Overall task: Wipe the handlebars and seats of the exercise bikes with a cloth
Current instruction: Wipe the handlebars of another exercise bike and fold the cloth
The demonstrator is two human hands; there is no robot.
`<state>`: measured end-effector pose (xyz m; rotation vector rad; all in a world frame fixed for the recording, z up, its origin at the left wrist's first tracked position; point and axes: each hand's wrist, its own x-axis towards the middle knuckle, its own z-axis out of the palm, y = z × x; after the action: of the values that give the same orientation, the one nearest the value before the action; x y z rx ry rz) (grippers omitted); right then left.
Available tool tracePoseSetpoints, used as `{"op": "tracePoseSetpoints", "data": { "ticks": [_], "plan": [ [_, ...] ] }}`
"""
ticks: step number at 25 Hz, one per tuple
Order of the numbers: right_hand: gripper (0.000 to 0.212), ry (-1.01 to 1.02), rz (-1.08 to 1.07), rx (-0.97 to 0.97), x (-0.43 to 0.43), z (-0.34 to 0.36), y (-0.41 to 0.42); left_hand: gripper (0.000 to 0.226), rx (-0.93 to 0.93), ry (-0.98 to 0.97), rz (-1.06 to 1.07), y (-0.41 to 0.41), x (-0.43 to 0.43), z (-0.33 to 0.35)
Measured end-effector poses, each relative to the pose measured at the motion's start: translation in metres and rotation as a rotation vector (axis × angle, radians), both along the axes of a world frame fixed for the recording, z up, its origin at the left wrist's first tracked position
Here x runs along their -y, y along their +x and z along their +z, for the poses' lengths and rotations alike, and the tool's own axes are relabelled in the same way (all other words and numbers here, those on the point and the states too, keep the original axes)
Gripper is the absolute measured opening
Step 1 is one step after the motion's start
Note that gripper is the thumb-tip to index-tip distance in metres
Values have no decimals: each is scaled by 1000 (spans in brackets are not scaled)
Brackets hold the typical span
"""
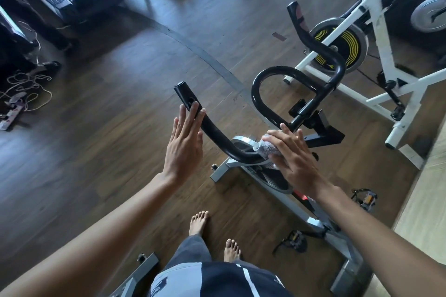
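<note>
Gleamed glossy, smooth black along the handlebar; looked nubby grey in the cloth; showed wood-grained, faintly shiny floor.

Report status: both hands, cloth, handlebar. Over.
Left hand open, fingers flat against handlebar left end. Right hand pressing grey cloth onto the lower bend. Nothing blocking the bar.
</note>
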<state>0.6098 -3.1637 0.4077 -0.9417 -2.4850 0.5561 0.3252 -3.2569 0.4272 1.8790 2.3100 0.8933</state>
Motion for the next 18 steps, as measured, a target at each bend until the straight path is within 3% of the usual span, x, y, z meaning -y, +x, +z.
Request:
{"op": "tracePoseSetpoints", "data": {
  "ticks": [10,14,18],
  "plan": [
    [43,-120,-260,-55,17,8,-25,61,6,-4,-62,-11,3,-3],
    [32,-276,-422,-232,21,29,-45,46,0,98,-95,-29,10,5],
    [27,-505,-424,-398,22,73,-79,32,54,174,15,-59,16,25]
  ]
}}
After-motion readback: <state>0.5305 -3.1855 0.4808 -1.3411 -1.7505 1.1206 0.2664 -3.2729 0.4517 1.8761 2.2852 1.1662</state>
